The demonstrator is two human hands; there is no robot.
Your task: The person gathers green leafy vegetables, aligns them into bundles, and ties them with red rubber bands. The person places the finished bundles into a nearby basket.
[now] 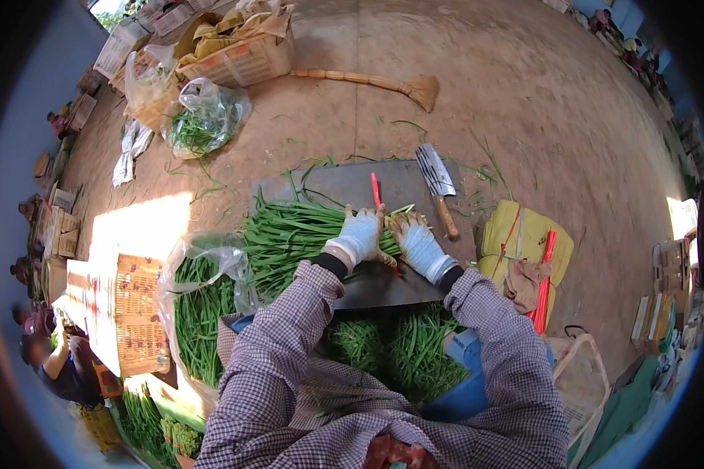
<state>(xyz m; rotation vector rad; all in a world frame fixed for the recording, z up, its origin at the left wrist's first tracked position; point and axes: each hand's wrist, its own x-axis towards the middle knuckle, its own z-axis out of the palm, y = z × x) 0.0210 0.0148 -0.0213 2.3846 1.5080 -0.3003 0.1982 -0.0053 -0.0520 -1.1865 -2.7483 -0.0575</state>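
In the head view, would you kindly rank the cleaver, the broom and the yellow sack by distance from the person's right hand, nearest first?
From the right hand, gloved and resting on the green stalks:
1. Cleaver, just above the hand on the grey board.
2. Yellow sack, on the floor to the hand's right, a little farther than the cleaver.
3. Broom, far up the floor, plainly farthest.

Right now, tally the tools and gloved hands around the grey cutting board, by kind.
Cleaver: 1
Straw broom: 1
Gloved hands: 2, the left hand and right hand, both on the bunch of green stalks over the grey board
Total: 4
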